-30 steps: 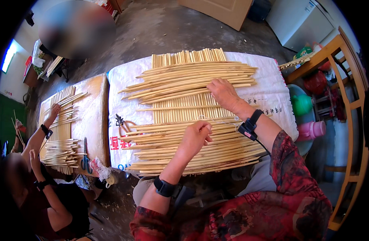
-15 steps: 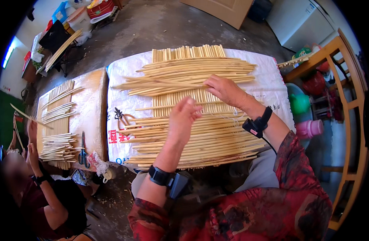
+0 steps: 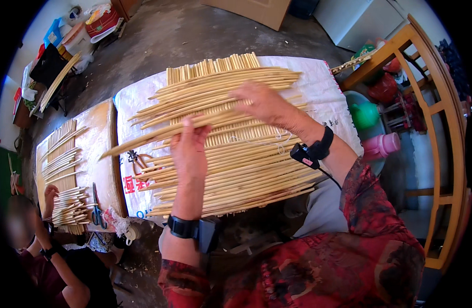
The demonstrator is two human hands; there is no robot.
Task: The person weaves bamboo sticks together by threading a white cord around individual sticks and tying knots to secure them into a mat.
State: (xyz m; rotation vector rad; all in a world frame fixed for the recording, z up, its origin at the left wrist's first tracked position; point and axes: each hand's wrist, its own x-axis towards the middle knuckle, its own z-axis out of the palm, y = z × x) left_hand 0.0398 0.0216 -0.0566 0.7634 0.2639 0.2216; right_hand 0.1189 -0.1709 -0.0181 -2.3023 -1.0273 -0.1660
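A long pale yellow stalk (image 3: 138,141) slants across the work, its left end sticking out over the white cloth. My left hand (image 3: 190,151) is closed around it, thumb on top. My right hand (image 3: 261,105) is by the stalk's right end, its fingers smeared by motion, so their grip is unclear. Under both hands, a mat of short upright stalks (image 3: 213,66) is crossed by a far row of long stalks (image 3: 220,79) and a near row of stalks (image 3: 236,177). White thread (image 3: 282,142) lies loose between the rows.
Brown-handled scissors (image 3: 139,163) lie on the white cloth (image 3: 318,77). At left, a second table (image 3: 105,138) holds stalk bundles and dark scissors (image 3: 96,208); a co-worker (image 3: 66,267) sits beside it. A wooden frame (image 3: 436,108) and pink container (image 3: 382,146) stand at right.
The long stalk has swung toward me and now rests in my left hand, which was apart from it. My right hand has shifted left in the picture. The whole view has turned slightly.
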